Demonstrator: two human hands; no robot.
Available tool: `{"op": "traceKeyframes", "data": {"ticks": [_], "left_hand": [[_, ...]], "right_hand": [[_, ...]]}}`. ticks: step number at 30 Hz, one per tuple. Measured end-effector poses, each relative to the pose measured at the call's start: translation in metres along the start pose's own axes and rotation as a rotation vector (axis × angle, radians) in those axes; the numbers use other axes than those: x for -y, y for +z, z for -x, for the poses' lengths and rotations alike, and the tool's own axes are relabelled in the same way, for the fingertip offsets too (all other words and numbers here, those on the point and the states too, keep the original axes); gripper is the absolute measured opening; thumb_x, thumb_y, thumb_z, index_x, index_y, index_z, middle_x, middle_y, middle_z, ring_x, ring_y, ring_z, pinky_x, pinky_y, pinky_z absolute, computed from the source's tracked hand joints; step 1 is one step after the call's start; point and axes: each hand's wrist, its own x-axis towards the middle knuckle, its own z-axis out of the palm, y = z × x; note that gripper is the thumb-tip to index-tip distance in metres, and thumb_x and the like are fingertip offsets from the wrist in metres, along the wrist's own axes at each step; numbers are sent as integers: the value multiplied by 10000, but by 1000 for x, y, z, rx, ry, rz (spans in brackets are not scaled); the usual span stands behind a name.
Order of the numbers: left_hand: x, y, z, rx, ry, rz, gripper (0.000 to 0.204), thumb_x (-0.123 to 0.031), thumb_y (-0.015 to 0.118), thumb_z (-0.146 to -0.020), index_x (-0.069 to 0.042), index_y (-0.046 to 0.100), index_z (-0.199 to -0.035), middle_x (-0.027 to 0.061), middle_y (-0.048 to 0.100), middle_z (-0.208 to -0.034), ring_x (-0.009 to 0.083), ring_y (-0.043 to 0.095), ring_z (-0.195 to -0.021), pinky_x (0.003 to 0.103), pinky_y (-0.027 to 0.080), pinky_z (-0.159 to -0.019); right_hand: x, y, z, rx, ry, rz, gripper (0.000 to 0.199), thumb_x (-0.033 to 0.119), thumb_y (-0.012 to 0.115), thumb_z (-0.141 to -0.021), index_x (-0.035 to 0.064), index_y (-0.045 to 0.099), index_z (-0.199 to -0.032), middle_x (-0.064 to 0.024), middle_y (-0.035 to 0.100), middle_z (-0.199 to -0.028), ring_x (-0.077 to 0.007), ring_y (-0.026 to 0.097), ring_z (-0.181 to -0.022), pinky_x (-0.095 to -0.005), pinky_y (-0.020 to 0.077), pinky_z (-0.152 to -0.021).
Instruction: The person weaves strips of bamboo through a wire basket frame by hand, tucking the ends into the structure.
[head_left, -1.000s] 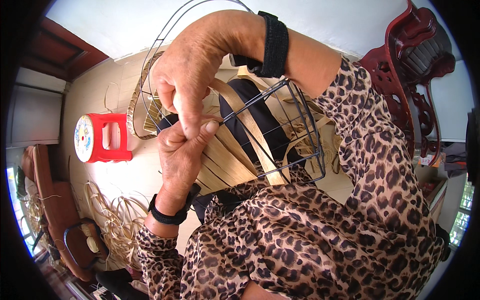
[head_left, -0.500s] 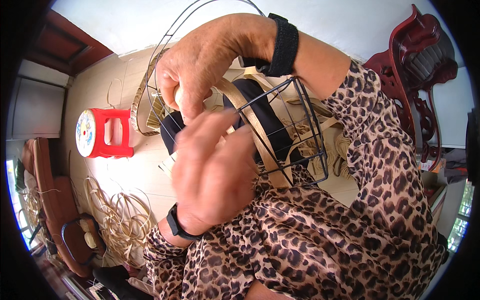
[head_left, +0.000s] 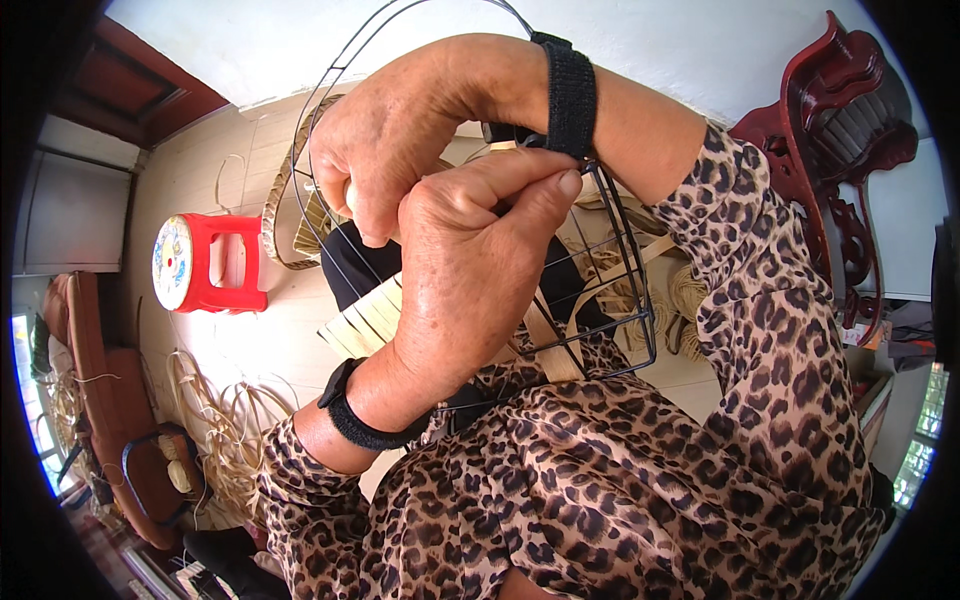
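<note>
A black wire frame (head_left: 645, 290), basket-like with a large looped end, lies across my lap with flat tan strips (head_left: 545, 330) wound on it. My right hand (head_left: 390, 140) reaches over from the right, its fingers curled by the frame; what they grip is hidden. Crossing below it, my left hand (head_left: 460, 265) is closed, thumb against bent forefinger near my right wristband (head_left: 570, 100). What lies in that pinch cannot be made out. Several pale flat strips (head_left: 365, 320) fan out beside my left wrist.
A red plastic stool (head_left: 235, 265) with a patterned top stands at the left. Loose tan strips (head_left: 235, 430) lie heaped at the lower left. Coiled cord (head_left: 687, 295) rests beyond the frame at the right. Carved dark red furniture (head_left: 810, 130) stands at the far right.
My left hand, blurred before, has moved up and right across the frame, and its fingers have closed. My right hand stays nearly where it was.
</note>
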Motion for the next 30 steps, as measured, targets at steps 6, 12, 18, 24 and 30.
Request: {"op": "traceKeyframes", "data": {"ticks": [6, 12, 18, 24, 30], "left_hand": [[7, 1, 2, 27, 138, -49, 137, -43, 588, -818, -44, 652, -939, -15, 564, -586, 15, 473, -471, 133, 377, -420], [12, -1, 2, 52, 177, -7, 147, -43, 587, -820, -56, 652, -951, -19, 565, -584, 20, 477, -466, 133, 373, -414], [-5, -2, 2, 65, -102, 99, 117, -73, 622, -797, -37, 664, -900, 4, 588, -632, 53, 531, -585, 167, 427, -548], [-7, 7, 0, -74, -124, 199, 135, -108, 639, -775, 11, 662, -834, 39, 604, -683, 77, 507, -613, 191, 398, -592], [-13, 9, -2, -150, -173, 75, 105, -56, 600, -766, 22, 654, -811, 46, 606, -689, 93, 535, -645, 192, 417, -600]], "right_hand": [[-7, 15, 4, -157, -112, -129, 151, 151, 554, -529, 21, 499, -475, -2, 370, -404, -104, 330, -375, -294, 227, -359], [-4, 16, 7, -181, -112, -99, 137, 131, 552, -528, 14, 498, -481, -4, 365, -399, -111, 321, -365, -298, 209, -345], [-11, 18, -3, -195, -144, -54, 134, 128, 559, -517, -4, 534, -518, -30, 413, -406, -123, 358, -364, -300, 236, -335], [-13, 16, -9, -139, -176, -39, 135, 127, 562, -535, -7, 549, -543, -41, 441, -425, -126, 383, -377, -297, 265, -345], [-21, 18, -17, -123, -232, -108, 129, 124, 563, -559, -4, 548, -552, -42, 448, -437, -125, 393, -387, -295, 283, -360]]}}
